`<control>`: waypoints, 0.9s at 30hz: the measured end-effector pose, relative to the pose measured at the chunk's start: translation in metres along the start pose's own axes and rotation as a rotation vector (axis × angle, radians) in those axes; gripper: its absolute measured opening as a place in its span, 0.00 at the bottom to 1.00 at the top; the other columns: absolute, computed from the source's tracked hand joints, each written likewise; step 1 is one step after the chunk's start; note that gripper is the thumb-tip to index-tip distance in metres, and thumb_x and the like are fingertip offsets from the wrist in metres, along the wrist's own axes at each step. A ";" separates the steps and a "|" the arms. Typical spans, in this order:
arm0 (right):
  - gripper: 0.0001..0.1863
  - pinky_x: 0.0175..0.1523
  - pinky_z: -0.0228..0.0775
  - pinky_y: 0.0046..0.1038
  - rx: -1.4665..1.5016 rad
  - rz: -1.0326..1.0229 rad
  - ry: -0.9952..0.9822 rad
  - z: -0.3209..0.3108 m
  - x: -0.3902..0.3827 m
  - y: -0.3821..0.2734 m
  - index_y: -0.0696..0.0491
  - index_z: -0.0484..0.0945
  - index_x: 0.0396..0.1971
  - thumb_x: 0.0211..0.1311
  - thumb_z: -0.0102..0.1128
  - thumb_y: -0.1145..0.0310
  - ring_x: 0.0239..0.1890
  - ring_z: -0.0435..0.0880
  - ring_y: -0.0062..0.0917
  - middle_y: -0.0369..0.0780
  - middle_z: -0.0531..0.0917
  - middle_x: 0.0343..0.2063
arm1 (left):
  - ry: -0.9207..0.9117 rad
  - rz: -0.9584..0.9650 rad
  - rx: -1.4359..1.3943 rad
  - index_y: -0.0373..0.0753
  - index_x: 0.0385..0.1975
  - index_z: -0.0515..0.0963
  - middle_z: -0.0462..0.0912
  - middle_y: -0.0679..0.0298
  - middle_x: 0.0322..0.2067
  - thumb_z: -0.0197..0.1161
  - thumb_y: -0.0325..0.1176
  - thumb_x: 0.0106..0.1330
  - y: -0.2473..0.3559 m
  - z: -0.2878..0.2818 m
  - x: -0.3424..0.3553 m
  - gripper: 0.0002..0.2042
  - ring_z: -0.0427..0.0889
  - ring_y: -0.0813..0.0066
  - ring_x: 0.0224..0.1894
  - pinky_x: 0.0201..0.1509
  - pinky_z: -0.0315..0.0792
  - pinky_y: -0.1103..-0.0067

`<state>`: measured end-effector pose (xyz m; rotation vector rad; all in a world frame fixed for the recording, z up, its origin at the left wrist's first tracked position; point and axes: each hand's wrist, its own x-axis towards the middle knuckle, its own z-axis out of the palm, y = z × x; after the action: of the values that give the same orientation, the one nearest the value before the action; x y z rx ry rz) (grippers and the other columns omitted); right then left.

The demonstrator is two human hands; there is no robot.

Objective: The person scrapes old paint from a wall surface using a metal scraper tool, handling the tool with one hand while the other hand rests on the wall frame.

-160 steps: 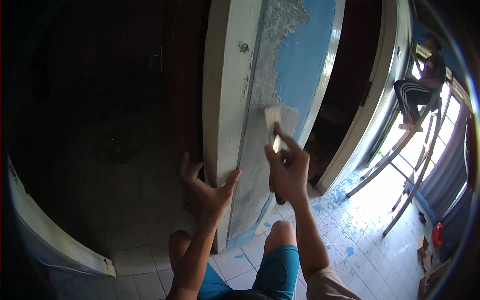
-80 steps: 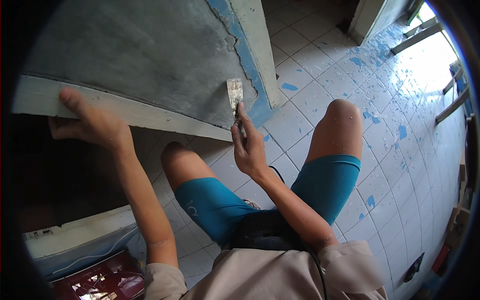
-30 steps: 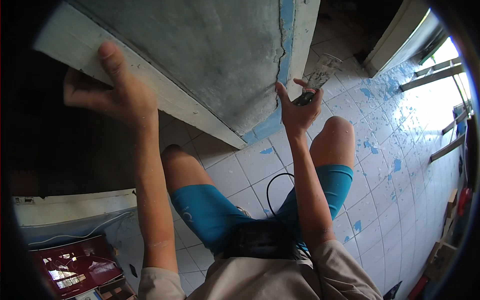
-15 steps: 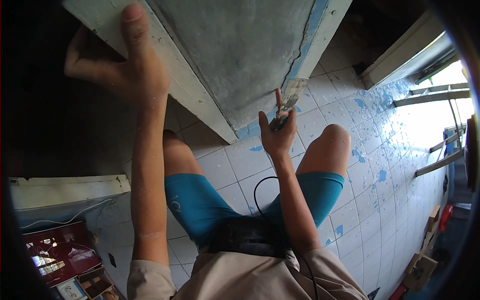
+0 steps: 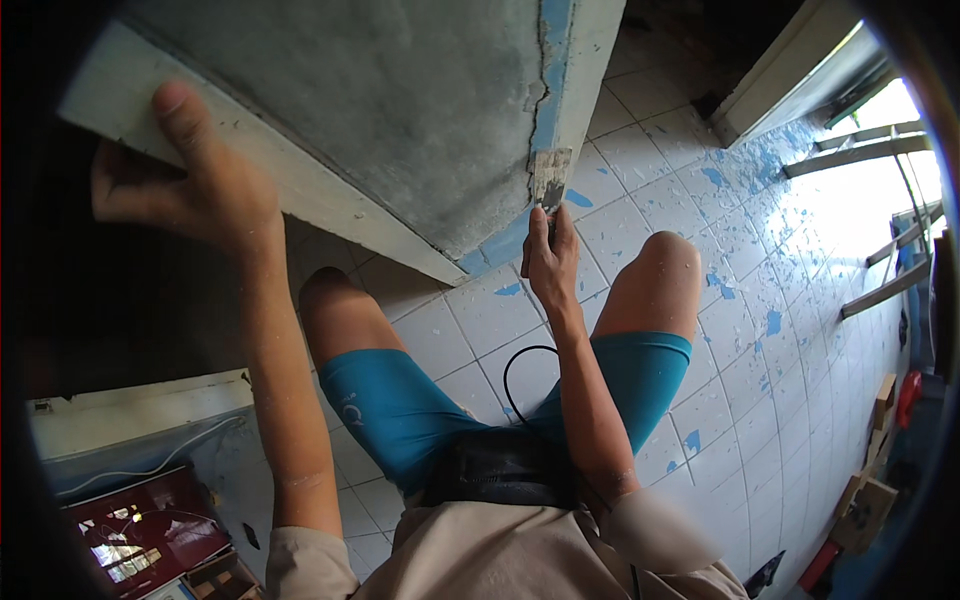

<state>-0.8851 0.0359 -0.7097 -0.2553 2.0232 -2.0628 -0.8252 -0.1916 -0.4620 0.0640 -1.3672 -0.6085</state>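
My left hand holds the white edge of a door, its thumb lying on the front of the edge and its fingers curled behind. The door's face is bare grey, with a strip of blue paint along its border and a ragged crack of peeling paint beside it. In my right hand is a scraper, the fingers closed round its handle. Its flat, paint-smeared blade points away from me and lies over the blue strip at the door's right border. Most of the handle is hidden by the hand.
Blue paint flakes litter the white tiled floor. A ladder-like frame stands at right, with cardboard boxes below it. A dark red panel is at lower left. A black cable loops near my lap.
My right hand has turned over and closed round the scraper's handle; its fingers were looser before. In the picture, the door and my left hand have shifted left, and my left hand also lower.
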 end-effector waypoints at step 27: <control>0.31 0.30 0.66 0.34 0.115 0.112 0.079 -0.001 0.016 0.030 0.59 0.77 0.29 0.84 0.47 0.46 0.21 0.74 0.26 0.39 0.75 0.17 | -0.077 0.100 0.224 0.33 0.58 0.55 0.63 0.51 0.56 0.69 0.55 0.74 0.002 -0.006 0.000 0.36 0.73 0.65 0.58 0.63 0.75 0.70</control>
<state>-0.8992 0.0313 -0.7403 -0.0391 1.9066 -2.1415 -0.8186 -0.1917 -0.4622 0.1535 -1.4999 -0.3758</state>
